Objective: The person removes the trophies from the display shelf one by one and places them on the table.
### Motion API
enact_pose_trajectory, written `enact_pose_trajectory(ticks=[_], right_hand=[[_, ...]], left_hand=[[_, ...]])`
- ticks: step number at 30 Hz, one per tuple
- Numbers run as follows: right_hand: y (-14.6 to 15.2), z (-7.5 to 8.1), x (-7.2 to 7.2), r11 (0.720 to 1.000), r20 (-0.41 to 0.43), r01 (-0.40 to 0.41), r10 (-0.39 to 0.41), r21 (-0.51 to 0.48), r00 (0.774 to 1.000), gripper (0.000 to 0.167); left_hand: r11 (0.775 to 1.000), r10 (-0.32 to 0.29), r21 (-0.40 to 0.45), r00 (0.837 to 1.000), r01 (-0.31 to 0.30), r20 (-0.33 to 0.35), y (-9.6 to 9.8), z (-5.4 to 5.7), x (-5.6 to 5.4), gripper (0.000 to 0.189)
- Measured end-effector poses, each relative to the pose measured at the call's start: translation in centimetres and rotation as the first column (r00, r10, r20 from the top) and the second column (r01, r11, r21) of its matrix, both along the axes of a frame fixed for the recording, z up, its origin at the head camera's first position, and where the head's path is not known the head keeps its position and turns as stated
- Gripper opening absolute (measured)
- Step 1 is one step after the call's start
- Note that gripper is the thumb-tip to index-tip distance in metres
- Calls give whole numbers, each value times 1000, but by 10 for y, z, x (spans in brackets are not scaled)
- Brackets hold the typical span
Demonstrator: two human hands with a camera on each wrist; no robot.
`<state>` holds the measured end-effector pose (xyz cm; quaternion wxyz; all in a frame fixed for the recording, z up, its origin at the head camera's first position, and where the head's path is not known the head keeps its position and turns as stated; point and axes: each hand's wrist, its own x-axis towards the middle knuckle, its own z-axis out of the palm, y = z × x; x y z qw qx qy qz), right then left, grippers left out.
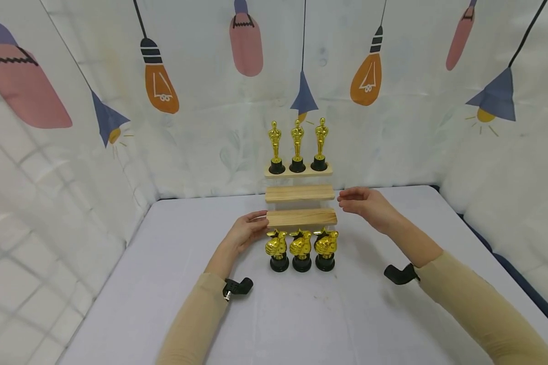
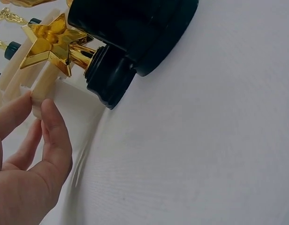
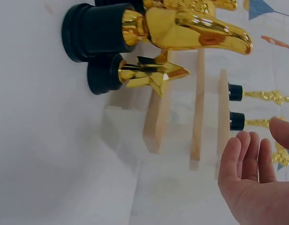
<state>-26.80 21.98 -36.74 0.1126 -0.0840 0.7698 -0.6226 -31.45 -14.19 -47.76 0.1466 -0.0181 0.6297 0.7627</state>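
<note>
A tiered stand with wooden boards rises from the table. My left hand (image 1: pixel 246 230) pinches the left end of its lowest wooden board (image 1: pixel 301 218) between thumb and fingers, as the left wrist view shows. To the right of the middle board (image 1: pixel 300 193), my right hand (image 1: pixel 365 207) is raised with fingers loosely extended, holding nothing. Gold figure statuettes (image 1: pixel 297 137) on black bases stand upright on the top board (image 1: pixel 306 174). In front of the lowest board, gold thumbs-up trophies (image 1: pixel 300 247) stand in a row, with star trophies (image 3: pixel 158 77) right behind them, mostly hidden in the head view.
Clear or whitish side supports (image 3: pixel 123 129) carry the boards. A white cloth covers the table (image 1: pixel 187 243). Behind the stand hangs a white curtain (image 1: pixel 201 126) printed with lamps and bulbs. Each wrist wears a black strapped device (image 1: pixel 238 287).
</note>
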Motion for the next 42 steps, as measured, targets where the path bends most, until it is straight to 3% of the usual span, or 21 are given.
enact_pose_trajectory(ticks=[9, 25, 42], right_hand=[[-4, 8, -18, 992, 14, 13, -11, -125, 1000, 49], [-12, 18, -43, 980, 0, 63, -64, -188, 998, 46], [-20, 28, -66, 968, 42, 119, -113, -220, 993, 47]], left_hand=[[1000, -13, -18, 1000, 13, 1, -1, 0, 0, 48], [1000, -18, -24, 1000, 19, 8, -3, 5, 1, 48], [998, -59, -36, 998, 58, -33, -4, 5, 0, 49]])
